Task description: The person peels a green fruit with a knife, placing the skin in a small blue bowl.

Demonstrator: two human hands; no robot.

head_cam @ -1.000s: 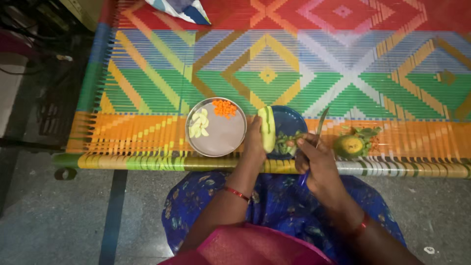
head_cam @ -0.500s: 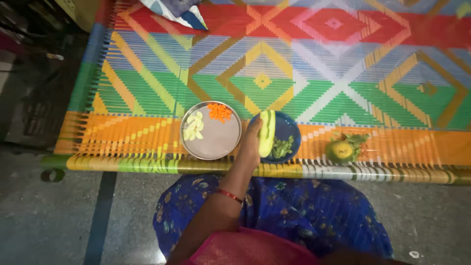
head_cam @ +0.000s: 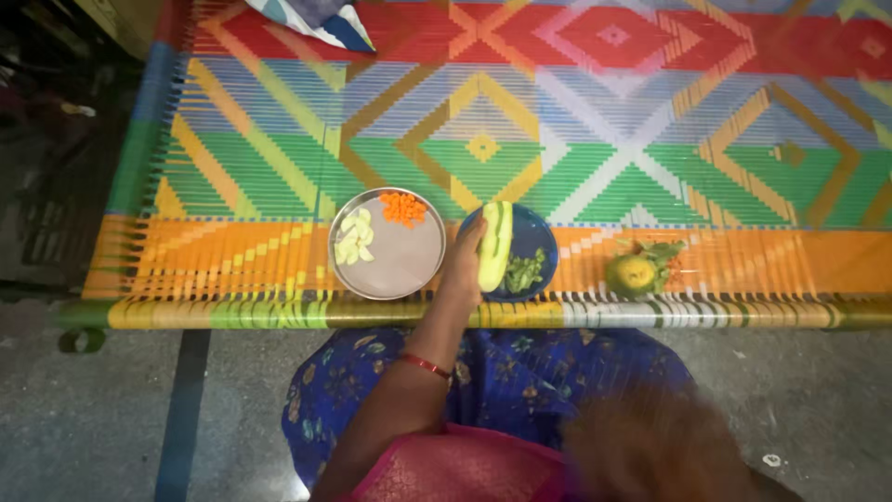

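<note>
plate [head_cam: 400,270]: shiny metal, smooth | bowl [head_cam: 539,234]: glossy blue | cot top [head_cam: 595,121]: woven plastic-looking strips | floor [head_cam: 111,418]: matt speckled stone

Steel plate [head_cam: 390,279] and blue plate [head_cam: 539,232] crowd the cot's near edge; woven surface [head_cam: 576,139] beyond lies open.

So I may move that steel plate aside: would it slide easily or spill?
The steel plate looks thin and light, so it probably catches on the woven cot rather than gliding. Its low rim means the carrot bits and pale slices could spill if it tips.
</note>
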